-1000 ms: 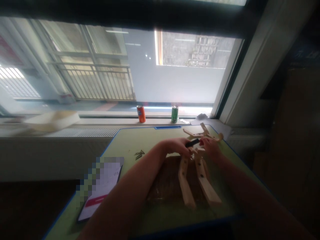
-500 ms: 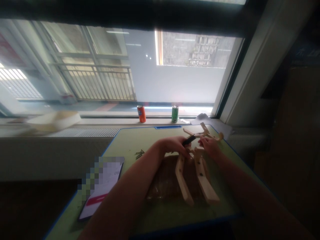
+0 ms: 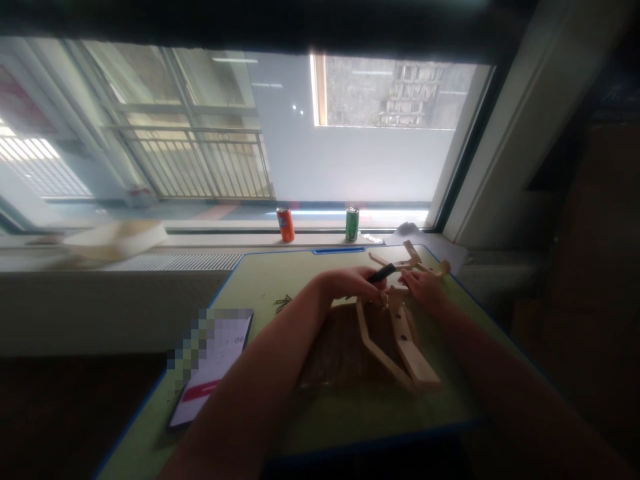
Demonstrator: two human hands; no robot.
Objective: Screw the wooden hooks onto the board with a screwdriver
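Two pale wooden bars [image 3: 407, 347] joined at their far ends lie on a brown wooden board [image 3: 345, 350] on the green table [image 3: 280, 273]. My left hand [image 3: 353, 283] is closed on a short black tool [image 3: 383, 272] right at that joint. My right hand [image 3: 424, 287] pinches the top of the right bar beside it. A second light wooden assembly [image 3: 417, 263] rests just beyond my hands.
An orange can [image 3: 286, 225] and a green can [image 3: 352, 225] stand on the window sill. Several dark screws [image 3: 283, 302] lie left of my left arm. A phone [image 3: 210, 373] sits near the table's front left edge. A pale tray [image 3: 117, 239] is on the sill at left.
The left wooden bar has swung so its near end now meets the right bar's near end. The black tool has tilted slightly. My hands stay at the joint.
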